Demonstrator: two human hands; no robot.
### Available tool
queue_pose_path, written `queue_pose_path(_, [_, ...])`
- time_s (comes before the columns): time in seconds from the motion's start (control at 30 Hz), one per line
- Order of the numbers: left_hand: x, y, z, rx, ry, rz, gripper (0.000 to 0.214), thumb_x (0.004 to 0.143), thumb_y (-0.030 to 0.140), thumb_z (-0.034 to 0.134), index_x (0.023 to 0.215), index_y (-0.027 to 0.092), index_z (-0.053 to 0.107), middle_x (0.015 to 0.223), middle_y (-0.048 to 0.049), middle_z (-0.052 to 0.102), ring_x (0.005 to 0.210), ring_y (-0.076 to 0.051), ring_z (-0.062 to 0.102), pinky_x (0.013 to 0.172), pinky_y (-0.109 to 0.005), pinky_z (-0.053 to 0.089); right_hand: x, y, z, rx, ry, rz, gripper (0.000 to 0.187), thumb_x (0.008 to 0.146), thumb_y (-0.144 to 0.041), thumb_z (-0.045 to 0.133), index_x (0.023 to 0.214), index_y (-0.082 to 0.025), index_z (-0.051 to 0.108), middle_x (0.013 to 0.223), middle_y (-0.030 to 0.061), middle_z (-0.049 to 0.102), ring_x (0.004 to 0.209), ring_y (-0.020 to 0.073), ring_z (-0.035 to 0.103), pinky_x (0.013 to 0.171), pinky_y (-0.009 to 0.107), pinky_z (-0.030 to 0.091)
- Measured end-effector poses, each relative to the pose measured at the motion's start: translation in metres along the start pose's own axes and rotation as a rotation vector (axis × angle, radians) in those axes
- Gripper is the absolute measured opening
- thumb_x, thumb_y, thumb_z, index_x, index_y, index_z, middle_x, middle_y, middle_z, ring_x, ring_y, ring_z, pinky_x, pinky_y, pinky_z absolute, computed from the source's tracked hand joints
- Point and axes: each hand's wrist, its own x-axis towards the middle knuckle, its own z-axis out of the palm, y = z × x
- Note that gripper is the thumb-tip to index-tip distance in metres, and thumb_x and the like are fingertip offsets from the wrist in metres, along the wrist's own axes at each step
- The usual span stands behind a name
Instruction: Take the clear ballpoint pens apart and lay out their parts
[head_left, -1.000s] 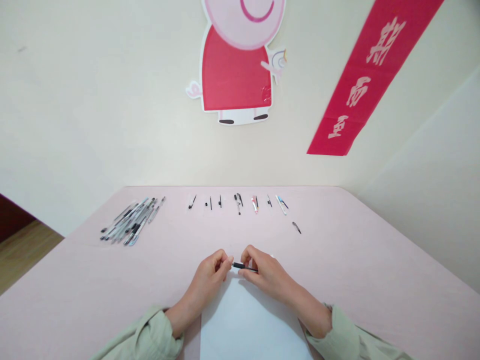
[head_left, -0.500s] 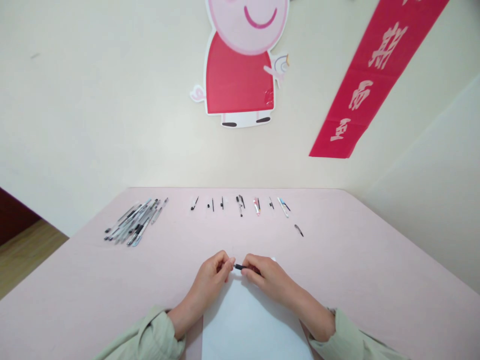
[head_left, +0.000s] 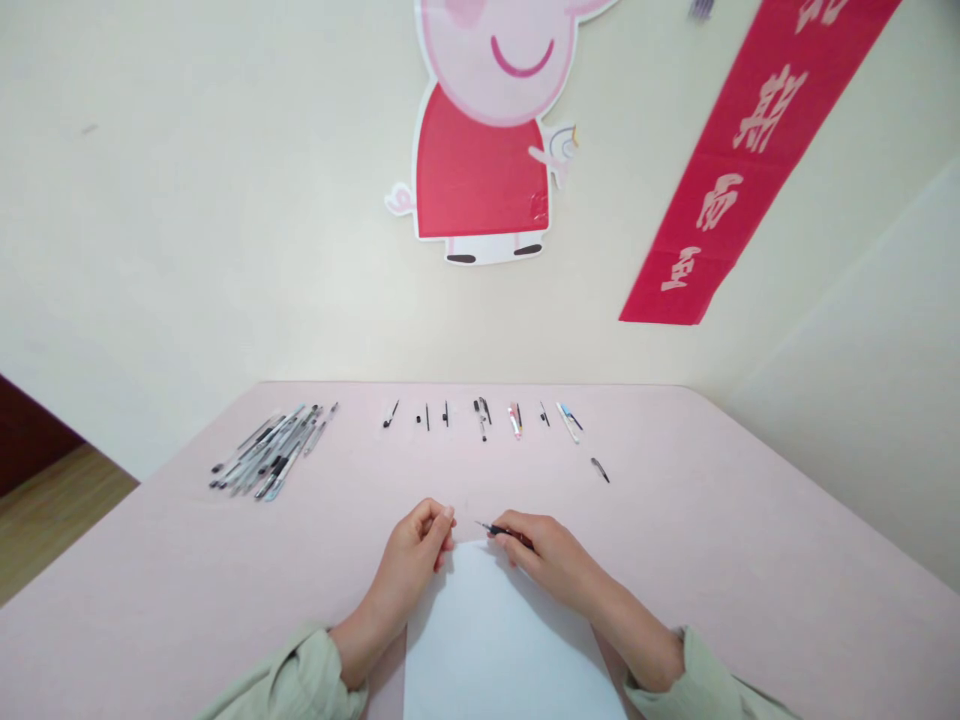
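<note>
My right hand (head_left: 544, 545) grips a black pen (head_left: 498, 530) above the top of a white sheet of paper (head_left: 510, 640). The pen's thin tip points left toward my other hand, with a small gap between. My left hand (head_left: 420, 540) is closed, thumb pressed to the forefinger; whatever sits in that pinch is too small to make out. Beyond my right hand a dark pen cap (head_left: 600, 470) lies on the pink table.
A heap of pens (head_left: 274, 450) lies at the table's (head_left: 180, 560) left. Along the back runs a row of pen parts, among them a black refill (head_left: 427, 416), a pink pen piece (head_left: 514, 420) and a white-and-blue pen (head_left: 568, 422). The wall (head_left: 315, 250) rises behind.
My left hand has come away from the pen, moving slightly left. The pen's thin tip is now bare, while my right hand still holds its body.
</note>
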Motion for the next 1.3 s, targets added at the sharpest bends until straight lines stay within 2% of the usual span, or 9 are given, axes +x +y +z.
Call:
queue_pose_path(0.2, [-0.002,0.002,0.001,-0.019,-0.118,0.055,0.019,0.077,0.037,0.056,0.081,0.019,0.053,0.059,0.0058,0.052,0.051,-0.010,0.046,0.052,-0.022,0.035,0.002,0.000,0.008,0.026,0.020,0.003,0.017,0.090,-0.027,0.047,0.083,-0.021,0.061,0.069,-0.0023,0.061,0.065,0.0123,0.053,0.060,0.021,0.033])
queue_pose_path(0.4, [-0.004,0.005,0.001,0.022,-0.178,0.084,0.021,0.077,0.038,0.056,0.080,0.017,0.057,0.057,0.0061,0.048,0.051,-0.010,0.043,0.052,-0.023,0.033,0.001,-0.007,0.011,0.021,0.000,-0.016,0.018,0.089,-0.026,0.046,0.083,-0.021,0.062,0.070,-0.0021,0.060,0.066,0.0127,0.053,0.060,0.021,0.033])
queue_pose_path(0.57, [-0.003,0.006,-0.001,0.000,-0.115,0.098,0.023,0.079,0.041,0.056,0.076,0.018,0.054,0.055,0.0069,0.047,0.051,-0.010,0.043,0.052,-0.022,0.034,0.001,-0.003,0.010,-0.015,-0.001,0.000,0.017,0.089,-0.027,0.047,0.083,-0.021,0.062,0.072,-0.0017,0.062,0.066,0.0131,0.054,0.060,0.021,0.034])
queue_pose_path(0.73, [0.005,0.005,-0.010,-0.137,0.129,0.080,0.022,0.079,0.041,0.056,0.078,0.020,0.050,0.052,0.0092,0.043,0.047,-0.009,0.041,0.048,-0.020,0.033,0.002,0.016,-0.008,-0.104,0.042,0.053,0.012,0.086,-0.024,0.050,0.086,-0.020,0.061,0.081,0.0009,0.064,0.073,0.0150,0.056,0.063,0.022,0.035])
queue_pose_path(0.87, [0.010,0.002,-0.014,-0.202,0.247,0.037,0.024,0.077,0.042,0.058,0.079,0.019,0.050,0.057,0.0079,0.046,0.048,-0.008,0.043,0.046,-0.019,0.035,-0.001,0.031,-0.030,-0.195,0.133,0.197,0.015,0.087,-0.026,0.047,0.078,-0.019,0.057,0.075,0.0026,0.062,0.067,0.0160,0.054,0.060,0.024,0.033])
queue_pose_path(0.97, [0.011,-0.001,-0.014,-0.203,0.233,0.040,0.024,0.077,0.042,0.058,0.079,0.019,0.050,0.057,0.0079,0.047,0.048,-0.008,0.043,0.046,-0.020,0.036,-0.003,0.034,-0.035,-0.186,0.150,0.226,0.018,0.088,-0.027,0.046,0.076,-0.019,0.055,0.074,0.0030,0.062,0.065,0.0158,0.053,0.059,0.024,0.032])
queue_pose_path(1.17, [0.009,-0.005,-0.009,-0.104,0.138,0.134,0.020,0.080,0.041,0.053,0.079,0.021,0.050,0.056,0.0086,0.045,0.047,-0.009,0.043,0.048,-0.021,0.034,-0.003,0.031,-0.019,-0.160,0.119,0.146,0.016,0.088,-0.029,0.049,0.079,-0.019,0.058,0.076,0.0021,0.063,0.069,0.0163,0.054,0.060,0.024,0.032])
queue_pose_path(1.23, [0.008,-0.004,-0.007,-0.065,0.104,0.140,0.019,0.081,0.040,0.053,0.080,0.021,0.050,0.056,0.0084,0.045,0.049,-0.010,0.043,0.050,-0.022,0.033,-0.001,0.032,-0.019,-0.221,0.152,0.168,0.013,0.087,-0.028,0.049,0.081,-0.020,0.058,0.079,0.0019,0.064,0.072,0.0163,0.055,0.061,0.024,0.031])
queue_pose_path(1.3, [0.006,-0.002,-0.006,-0.036,0.077,0.135,0.021,0.080,0.041,0.053,0.080,0.021,0.051,0.055,0.0081,0.044,0.049,-0.011,0.043,0.050,-0.022,0.033,0.005,0.034,-0.025,-0.306,0.239,0.222,0.011,0.087,-0.025,0.049,0.086,-0.020,0.058,0.085,0.0026,0.065,0.077,0.0169,0.057,0.063,0.024,0.032])
